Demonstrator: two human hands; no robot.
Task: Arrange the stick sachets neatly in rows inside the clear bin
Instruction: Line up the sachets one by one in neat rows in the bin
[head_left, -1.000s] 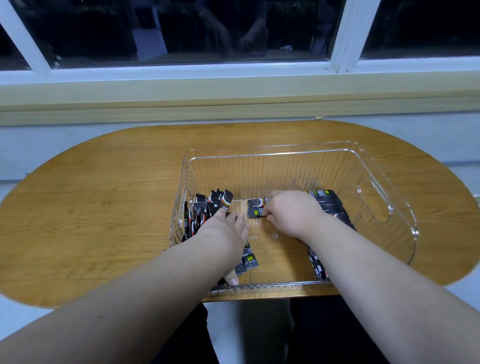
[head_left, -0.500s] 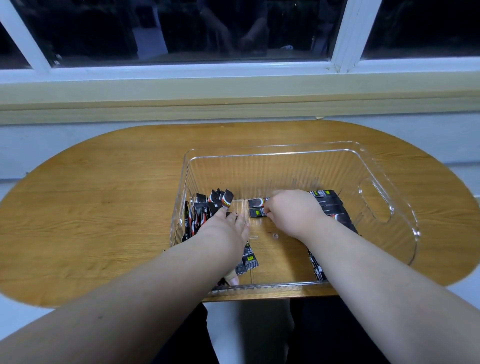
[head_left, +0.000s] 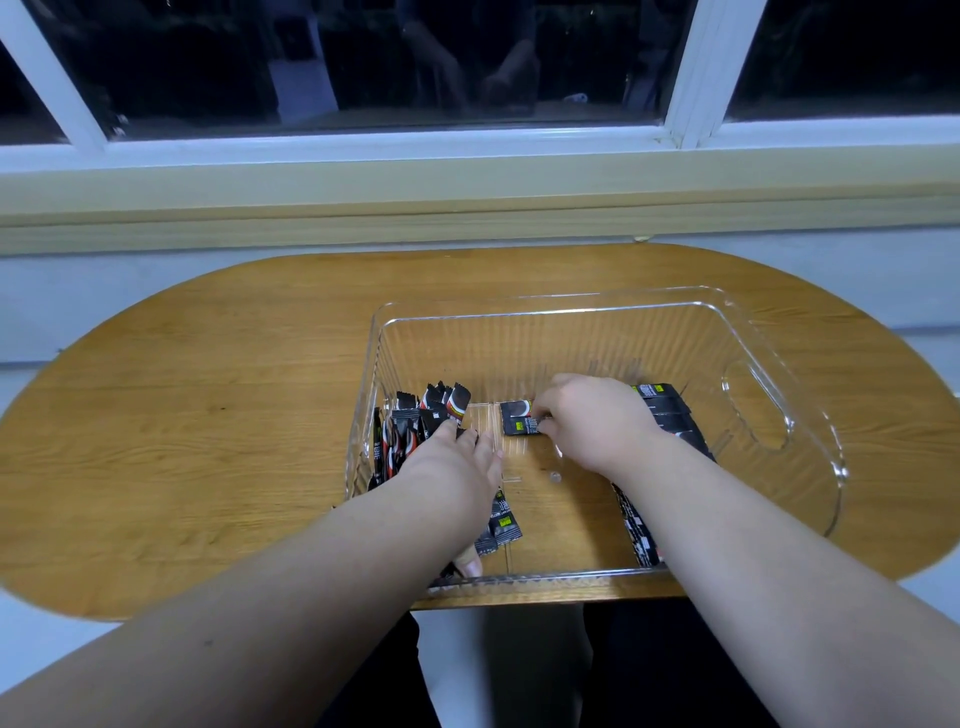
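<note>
still pinching middle sachets (head_left: 517, 418) with right hand (head_left: 597, 421), resting left hand (head_left: 452, 467), fingers together, on left heap (head_left: 410, 431), so gaining no row in clear bin (head_left: 779, 364).

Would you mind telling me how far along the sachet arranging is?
Roughly midway. Done: a flat row lies along the right side of the clear bin. In hand: the right hand pinches the centre sachets; the left hand rests on the left pile. Left: that pile leans jumbled against the wall, and loose sachets lie near the front.
</note>
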